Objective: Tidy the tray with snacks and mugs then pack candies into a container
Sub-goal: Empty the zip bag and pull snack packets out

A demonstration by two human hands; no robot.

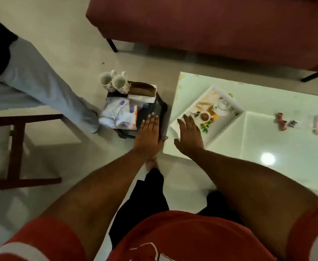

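Hovering empty: left hand (148,132) over the dark tray (159,110), right hand (189,134) over the bench (267,102) corner, each grip flat open, holding nothing. Mugs (119,84) and snack packs (116,114) sit jumbled on that tray, beside the bench. Tidying looks barely begun; candies (281,121) lie loose on the bench, unpacked.

A maroon sofa (210,25) on dark legs (112,45) spans the room beyond your fingers (151,120), over a pale, glossy tiled floor (60,53). Right of your fingers, a white table (286,138) mirrors a round glare of light (267,158) on its shiny top. Well to their left stands a dark wooden chair frame (16,147). Beyond it, a seated person's leg (47,85) in pale trousers stretches across the floor.
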